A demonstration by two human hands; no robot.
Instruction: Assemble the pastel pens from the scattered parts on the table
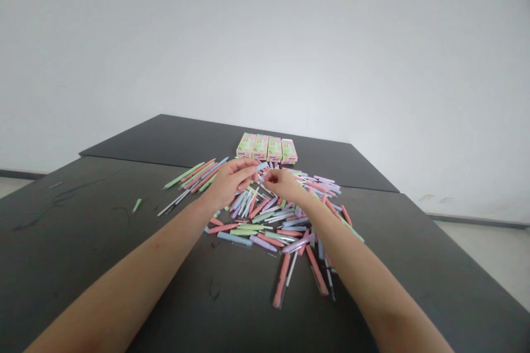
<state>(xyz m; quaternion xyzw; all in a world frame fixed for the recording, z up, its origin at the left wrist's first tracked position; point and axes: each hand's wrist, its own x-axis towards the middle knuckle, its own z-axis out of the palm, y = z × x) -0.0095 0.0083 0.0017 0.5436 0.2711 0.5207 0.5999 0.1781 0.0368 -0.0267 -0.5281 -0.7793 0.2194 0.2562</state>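
Note:
My left hand (231,181) is closed, its thumb and fingers pinching a light blue pen part (261,166) that sticks out to the right. Just to the right, my right hand (285,184) has its fingers curled together above the pile. Whether anything thin sits in that pinch is hidden. Under and around both hands spreads a heap of loose pastel pen parts (260,218) in red, green, blue and purple, with thin white refills among them. Several long pens (194,175) lie side by side beyond my left hand, with slim refills (176,202) beside them.
Four pink and green boxes (267,149) stand in a row at the back of the dark table (83,265). A small green pen piece (137,205) lies alone on the left. Red barrels (281,281) reach toward the near side. A white wall (265,38) rises behind.

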